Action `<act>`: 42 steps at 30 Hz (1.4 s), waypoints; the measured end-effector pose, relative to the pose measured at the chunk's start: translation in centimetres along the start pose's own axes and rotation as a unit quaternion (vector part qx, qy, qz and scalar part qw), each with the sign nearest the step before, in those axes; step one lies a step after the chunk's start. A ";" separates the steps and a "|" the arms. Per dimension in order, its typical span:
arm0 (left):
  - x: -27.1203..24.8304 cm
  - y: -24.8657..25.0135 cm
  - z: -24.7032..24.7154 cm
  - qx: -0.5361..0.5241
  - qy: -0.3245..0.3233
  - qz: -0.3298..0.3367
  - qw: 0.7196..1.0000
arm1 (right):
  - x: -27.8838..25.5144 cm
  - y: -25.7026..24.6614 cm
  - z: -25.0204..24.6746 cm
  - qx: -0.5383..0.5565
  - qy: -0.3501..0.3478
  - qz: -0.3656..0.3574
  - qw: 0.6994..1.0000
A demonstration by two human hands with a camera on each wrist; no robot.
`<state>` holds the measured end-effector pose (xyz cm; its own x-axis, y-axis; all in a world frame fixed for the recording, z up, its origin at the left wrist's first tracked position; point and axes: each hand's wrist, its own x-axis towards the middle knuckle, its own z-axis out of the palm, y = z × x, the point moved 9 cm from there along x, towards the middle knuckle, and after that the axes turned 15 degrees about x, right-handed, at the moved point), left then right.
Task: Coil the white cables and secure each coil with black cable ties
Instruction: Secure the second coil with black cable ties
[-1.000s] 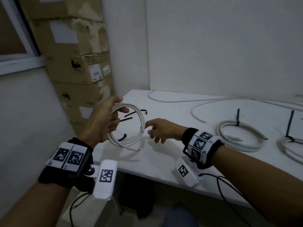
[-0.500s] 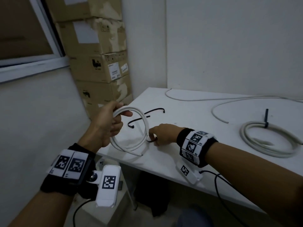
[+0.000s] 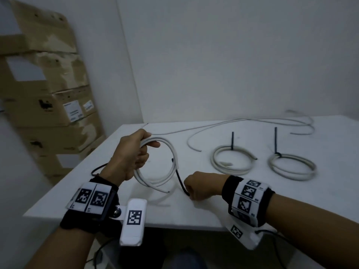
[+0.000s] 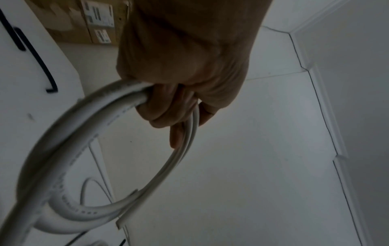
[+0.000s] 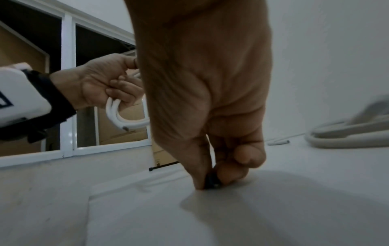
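My left hand (image 3: 134, 154) grips a coil of white cable (image 3: 171, 171) by its top and holds it upright over the near left part of the white table (image 3: 213, 210). The same coil (image 4: 88, 166) fills the left wrist view, fingers curled round it. My right hand (image 3: 196, 188) pinches one end of a black cable tie (image 3: 179, 178) just above the table surface; the tie runs up to the coil's right side. In the right wrist view the thumb and fingertips (image 5: 202, 181) squeeze the tie's black end (image 5: 211, 181). How the tie meets the coil is unclear.
Two tied white coils (image 3: 232, 160) (image 3: 291, 166) lie on the table to the right, each with a black tie sticking up. A long loose white cable (image 3: 242, 123) runs along the back. Another black tie (image 3: 97, 169) lies near the left edge. Stacked cardboard boxes (image 3: 48, 105) stand left.
My right hand took hold of a black tie on the table and drew it back toward me. The left hand kept its grip on the coil. The head view swung right.
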<state>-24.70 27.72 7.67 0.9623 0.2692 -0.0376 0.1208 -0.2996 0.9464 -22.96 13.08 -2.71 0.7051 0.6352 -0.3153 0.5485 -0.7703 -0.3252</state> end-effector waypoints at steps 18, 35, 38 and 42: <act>-0.2 5.1 16.8 0.049 -0.092 0.064 0.992 | -13.3 14.6 -0.7 0.241 0.111 0.190 0.945; -0.8 6.8 24.5 0.069 -0.126 0.100 0.985 | -17.1 17.8 -0.8 0.674 0.239 0.149 0.683; -1.2 7.3 25.3 0.095 -0.124 0.147 0.977 | -16.1 16.6 -2.9 0.725 0.251 0.100 0.634; -1.0 7.5 24.7 0.115 -0.088 0.159 0.977 | -15.5 15.8 -4.7 0.763 0.267 0.063 0.585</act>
<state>-18.71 2.60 6.88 0.9847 -0.0255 0.1724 -0.1582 -0.5461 0.8226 -23.09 -9.17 1.24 0.9604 0.1564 -0.2308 -0.2751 0.3980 -0.8752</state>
